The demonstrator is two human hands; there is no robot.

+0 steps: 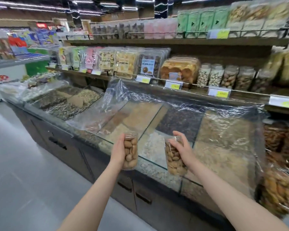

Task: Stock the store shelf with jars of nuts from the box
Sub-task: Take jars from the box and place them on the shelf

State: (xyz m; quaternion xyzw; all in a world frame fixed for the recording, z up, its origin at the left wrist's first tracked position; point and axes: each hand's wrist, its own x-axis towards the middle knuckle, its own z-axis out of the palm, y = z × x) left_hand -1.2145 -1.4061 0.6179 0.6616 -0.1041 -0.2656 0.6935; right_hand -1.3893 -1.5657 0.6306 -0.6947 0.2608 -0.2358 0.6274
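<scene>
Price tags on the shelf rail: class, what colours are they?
White price tags with yellow labels, in the head view.

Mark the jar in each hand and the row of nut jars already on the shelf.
Left-hand jar (130,151), head view: middle of its clear side.
Right-hand jar (173,161), head view: lower body below the fingers.
Shelf jars (228,76), head view: middle jar's front.

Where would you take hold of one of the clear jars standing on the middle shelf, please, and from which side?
Grip a shelf jar around its upper body, coming from the front. The jars stand upright and close together, so their sides are blocked, and the rail with its price tags crosses their bases.
</scene>
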